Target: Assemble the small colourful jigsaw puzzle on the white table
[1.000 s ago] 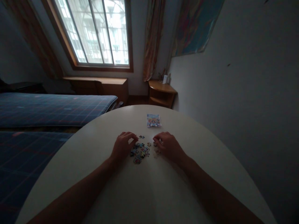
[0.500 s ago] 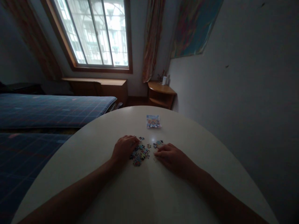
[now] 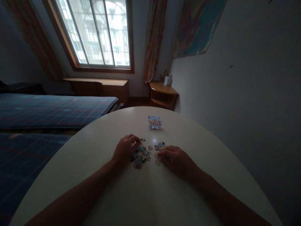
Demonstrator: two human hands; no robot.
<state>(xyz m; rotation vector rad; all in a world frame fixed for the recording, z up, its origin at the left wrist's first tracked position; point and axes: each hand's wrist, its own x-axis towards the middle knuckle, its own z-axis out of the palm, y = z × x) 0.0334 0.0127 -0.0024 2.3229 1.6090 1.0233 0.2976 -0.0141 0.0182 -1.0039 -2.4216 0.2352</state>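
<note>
A loose pile of small colourful jigsaw puzzle pieces (image 3: 142, 154) lies on the white round table (image 3: 150, 191). My left hand (image 3: 125, 148) rests at the pile's left edge, thumb and forefinger curled together in a ring; what their tips hold, if anything, is too small to make out. A few pieces (image 3: 142, 140) lie just beyond those fingertips. On the other side, my right hand (image 3: 175, 158) is low over the table, fingers bent and close together above some pale pieces (image 3: 157, 160). Its fingertips hide what is under them. A small colourful cluster of pieces (image 3: 160, 145) lies just beyond it.
Farther back on the table lies a small printed picture sheet (image 3: 155, 122). Beyond the table's far edge are a wooden corner shelf (image 3: 163, 88) and a desk (image 3: 105, 82) under the window. A bed with a blue checked mattress (image 3: 58, 110) stands to the left.
My left fingers have lifted and rounded into a ring at the pile. My right hand has shifted slightly right, and more pale pieces show by its fingertips. The view has moved a little.
</note>
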